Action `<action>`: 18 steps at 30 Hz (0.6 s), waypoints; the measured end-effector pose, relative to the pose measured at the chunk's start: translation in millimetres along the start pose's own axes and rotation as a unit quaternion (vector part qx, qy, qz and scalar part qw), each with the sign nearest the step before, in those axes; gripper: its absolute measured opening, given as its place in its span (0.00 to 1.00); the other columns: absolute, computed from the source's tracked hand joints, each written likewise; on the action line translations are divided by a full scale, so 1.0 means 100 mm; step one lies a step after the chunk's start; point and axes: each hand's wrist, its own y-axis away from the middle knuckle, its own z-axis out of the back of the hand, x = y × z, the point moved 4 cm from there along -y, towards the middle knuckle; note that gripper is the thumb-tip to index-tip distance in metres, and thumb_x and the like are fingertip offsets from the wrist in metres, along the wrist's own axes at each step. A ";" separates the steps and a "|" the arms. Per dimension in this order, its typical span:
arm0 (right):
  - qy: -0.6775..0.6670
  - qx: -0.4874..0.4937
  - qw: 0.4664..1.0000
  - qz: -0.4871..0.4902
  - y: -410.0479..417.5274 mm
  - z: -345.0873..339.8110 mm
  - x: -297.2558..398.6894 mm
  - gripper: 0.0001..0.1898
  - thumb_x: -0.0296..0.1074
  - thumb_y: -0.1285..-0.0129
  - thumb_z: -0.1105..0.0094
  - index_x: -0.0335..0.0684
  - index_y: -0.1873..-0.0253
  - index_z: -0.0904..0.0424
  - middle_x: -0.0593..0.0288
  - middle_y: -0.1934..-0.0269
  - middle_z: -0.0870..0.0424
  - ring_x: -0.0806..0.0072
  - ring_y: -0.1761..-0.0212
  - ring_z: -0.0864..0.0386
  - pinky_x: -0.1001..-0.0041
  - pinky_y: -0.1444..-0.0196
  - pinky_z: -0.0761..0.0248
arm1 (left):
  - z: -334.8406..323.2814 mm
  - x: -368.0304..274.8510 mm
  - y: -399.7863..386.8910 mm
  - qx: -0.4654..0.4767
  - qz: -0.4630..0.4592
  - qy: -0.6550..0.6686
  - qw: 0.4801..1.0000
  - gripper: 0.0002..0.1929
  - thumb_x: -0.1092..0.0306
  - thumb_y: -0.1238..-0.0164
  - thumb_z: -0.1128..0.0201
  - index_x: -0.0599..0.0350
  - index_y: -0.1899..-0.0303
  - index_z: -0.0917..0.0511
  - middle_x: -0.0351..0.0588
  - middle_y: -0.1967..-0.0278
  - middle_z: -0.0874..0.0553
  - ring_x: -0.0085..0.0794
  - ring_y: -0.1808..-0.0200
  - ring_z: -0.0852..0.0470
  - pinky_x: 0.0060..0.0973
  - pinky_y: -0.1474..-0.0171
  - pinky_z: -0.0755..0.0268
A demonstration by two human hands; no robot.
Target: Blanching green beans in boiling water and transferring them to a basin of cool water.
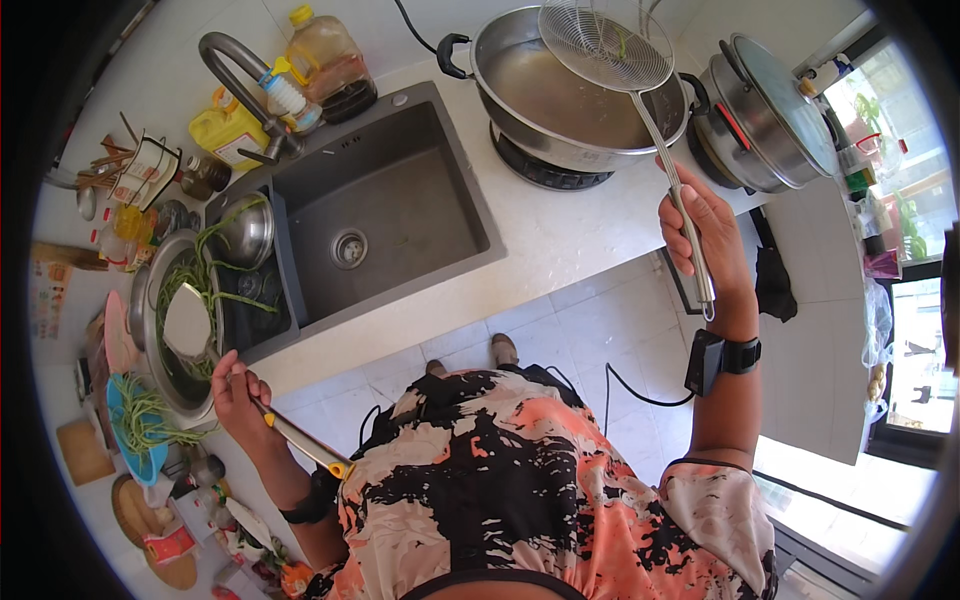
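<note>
My right hand (701, 225) is wrapped around the handle of a wire spider strainer (600, 45). Its mesh is over the right side of a wide two-handled steel pot (517, 90), and one green piece clings to it. Cloudy liquid (540, 97) fills the lower part of the pot. In my left hand (238, 397) is the handle of a metal spatula (187, 322). The spatula blade overlaps a large steel basin (156, 262) of long green beans (176, 281); whether it touches them I cannot tell.
The pot sits on a black cooker (551, 169). Left of it is a grey sink (390, 195) with a curved faucet (232, 56). A steel bowl (251, 229) lies in the side compartment. More beans fill a blue basket (142, 427). A lidded steamer pot (765, 112) stands right.
</note>
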 end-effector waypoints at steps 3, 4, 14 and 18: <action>-0.060 0.029 0.998 -0.009 0.17 -0.14 0.09 0.24 0.38 0.20 0.56 0.32 0.27 0.39 0.65 0.71 0.33 0.87 0.81 0.35 0.86 0.87 0.37 | 0.00 0.00 0.00 0.004 0.005 -0.008 1.000 0.10 0.76 0.26 0.45 0.62 0.47 0.24 0.36 0.75 0.29 0.15 0.76 0.33 0.15 0.76 0.38; -0.057 0.032 0.998 -0.009 0.23 -0.18 0.11 0.24 0.38 0.20 0.56 0.32 0.27 0.39 0.65 0.71 0.33 0.87 0.81 0.35 0.86 0.87 0.37 | -0.01 0.01 0.00 0.008 0.014 -0.016 1.000 0.10 0.76 0.26 0.45 0.62 0.47 0.23 0.36 0.75 0.29 0.14 0.76 0.33 0.15 0.76 0.38; -0.199 0.167 0.962 -0.088 0.74 -0.74 0.26 0.32 0.38 0.24 0.48 0.20 0.27 0.46 0.61 0.76 0.32 0.84 0.88 0.34 0.84 0.92 0.36 | 0.11 0.02 -0.05 0.015 0.032 0.019 0.999 0.09 0.75 0.26 0.43 0.62 0.49 0.23 0.36 0.74 0.28 0.14 0.76 0.32 0.14 0.77 0.38; -0.166 0.229 0.952 -0.115 0.80 -1.11 0.31 0.34 0.38 0.26 0.44 0.20 0.27 0.46 0.60 0.77 0.31 0.85 0.89 0.36 0.84 0.92 0.39 | 0.25 0.09 -0.11 0.012 0.043 0.056 0.997 0.09 0.75 0.26 0.44 0.63 0.49 0.23 0.36 0.73 0.28 0.15 0.77 0.32 0.15 0.77 0.38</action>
